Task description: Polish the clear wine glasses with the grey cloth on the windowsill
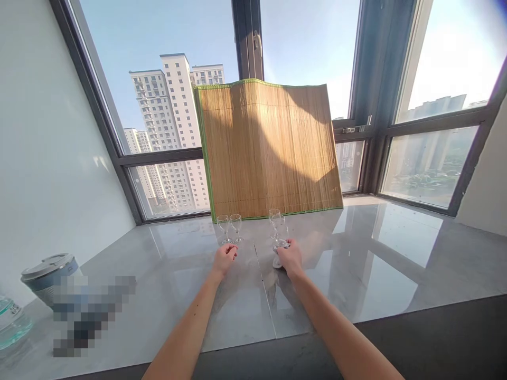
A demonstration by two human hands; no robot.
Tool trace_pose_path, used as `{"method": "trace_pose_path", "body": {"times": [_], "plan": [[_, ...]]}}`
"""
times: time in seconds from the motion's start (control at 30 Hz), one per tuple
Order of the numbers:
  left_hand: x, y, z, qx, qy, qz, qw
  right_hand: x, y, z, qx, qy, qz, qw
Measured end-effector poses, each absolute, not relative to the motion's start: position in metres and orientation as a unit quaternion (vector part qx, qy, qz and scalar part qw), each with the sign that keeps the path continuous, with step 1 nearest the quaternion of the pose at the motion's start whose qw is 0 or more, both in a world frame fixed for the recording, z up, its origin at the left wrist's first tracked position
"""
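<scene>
Two small clear stemmed glasses, a left one and a right one, stand upright side by side on the grey stone sill. Just in front of their feet rests my left hand, its fingers curled in, with nothing visible in them. My right hand pinches another stemmed glass low down, around its stem. A pale round foot shows beneath these fingers. Right behind that glass is one more stemmed glass, which it partly overlaps.
A bamboo mat with green edging leans against the windows behind the glasses. At the far left of the sill are a lidded cup, a clear bottle and a blurred-out dark object. The sill's front edge runs below my forearms.
</scene>
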State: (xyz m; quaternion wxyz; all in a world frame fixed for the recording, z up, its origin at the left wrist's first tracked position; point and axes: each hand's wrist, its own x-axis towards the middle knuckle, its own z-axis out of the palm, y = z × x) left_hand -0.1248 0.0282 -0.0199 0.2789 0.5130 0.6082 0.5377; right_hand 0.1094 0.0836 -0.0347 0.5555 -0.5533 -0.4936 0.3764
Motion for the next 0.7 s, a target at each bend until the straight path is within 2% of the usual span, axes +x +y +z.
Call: {"method": "trace_pose_path", "body": {"times": [0.3,0.57,0.63,0.7], "plan": [[-0.128,0.033,-0.025,0.517,0.608,0.538,0.272,0.113,0.067,-0.021,-0.621,-0.477,0.327,0.53],[-0.125,0.033,-0.024,0.517,0.619,0.532,0.259,0.143,0.002,-0.023,-0.608,-0.412,0.275,0.62],[-0.125,0.032,-0.024,0.519,0.623,0.531,0.247,0.139,-0.02,-0.023,-0.565,-0.43,0.3,0.637],[-0.126,0.031,-0.024,0.517,0.625,0.536,0.236,0.122,-0.032,-0.019,-0.5,-0.502,0.38,0.595]]}}
